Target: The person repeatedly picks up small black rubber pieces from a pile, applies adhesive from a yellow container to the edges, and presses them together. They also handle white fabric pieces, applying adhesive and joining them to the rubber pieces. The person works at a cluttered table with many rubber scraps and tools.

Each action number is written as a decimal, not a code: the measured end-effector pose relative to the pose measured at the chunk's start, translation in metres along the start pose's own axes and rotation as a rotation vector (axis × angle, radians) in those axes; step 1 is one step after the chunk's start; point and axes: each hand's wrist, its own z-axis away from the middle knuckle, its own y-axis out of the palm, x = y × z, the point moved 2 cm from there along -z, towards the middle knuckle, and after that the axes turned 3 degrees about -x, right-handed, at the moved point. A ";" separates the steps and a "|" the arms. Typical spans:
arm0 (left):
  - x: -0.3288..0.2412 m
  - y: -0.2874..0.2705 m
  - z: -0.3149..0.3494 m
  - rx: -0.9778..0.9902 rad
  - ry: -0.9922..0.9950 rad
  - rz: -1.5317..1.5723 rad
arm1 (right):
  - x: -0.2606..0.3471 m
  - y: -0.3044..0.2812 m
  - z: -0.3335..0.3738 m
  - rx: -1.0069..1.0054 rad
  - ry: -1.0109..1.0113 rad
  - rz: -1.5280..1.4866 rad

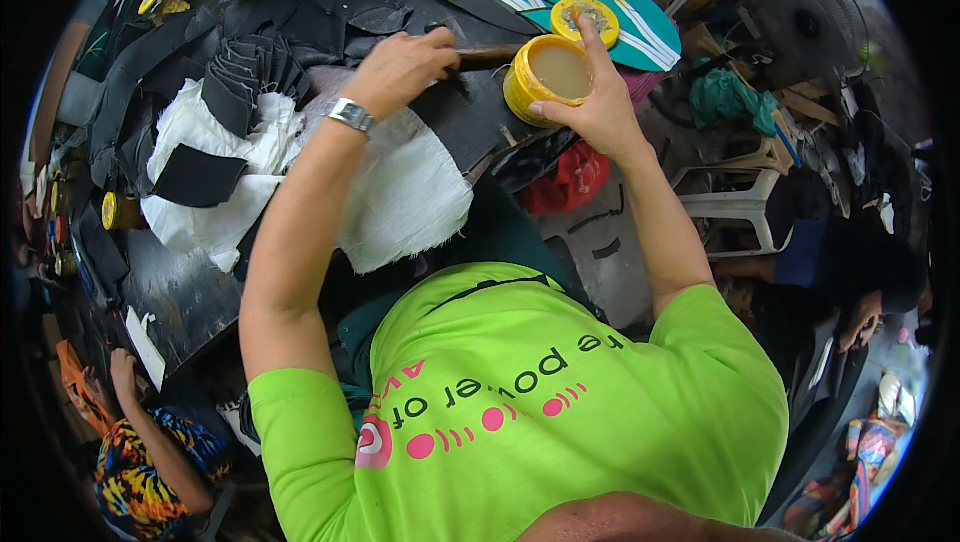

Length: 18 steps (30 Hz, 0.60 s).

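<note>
My right hand (pixel 605 107) is wrapped round a yellow tub (pixel 522 92), thumb at the near rim and a finger stretched along the far side. Cloudy, pale liquid (pixel 562 72) fills much of the tub. My left hand (pixel 400 67), wearing a metal watch, is closed round a dark brown stick-like handle (pixel 490 56) that points toward the tub. The handle's working end cannot be made out. Just beyond the tub, by my right fingertip, lies a round yellow lid (pixel 600 22) crusted with residue. Under my left forearm is white cloth (pixel 410 192).
Black cut pieces (pixel 255 82) are stacked and heaped on the dark table (pixel 190 287). Teal pieces with white stripes (pixel 640 27) lie at the far right. A red bag (pixel 568 180) and white plastic chair (pixel 740 204) stand at right. Other people sit lower left (pixel 160 457) and right.
</note>
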 end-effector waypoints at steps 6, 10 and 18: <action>0.030 -0.046 0.021 -0.091 -0.120 0.109 | -0.004 -0.002 0.004 -0.006 -0.031 -0.016; 0.040 -0.050 0.012 -0.240 -0.161 0.072 | -0.001 0.002 0.002 -0.004 -0.027 0.077; 0.052 0.013 -0.069 -0.291 -0.236 0.102 | 0.009 0.030 -0.023 -0.039 -0.145 0.185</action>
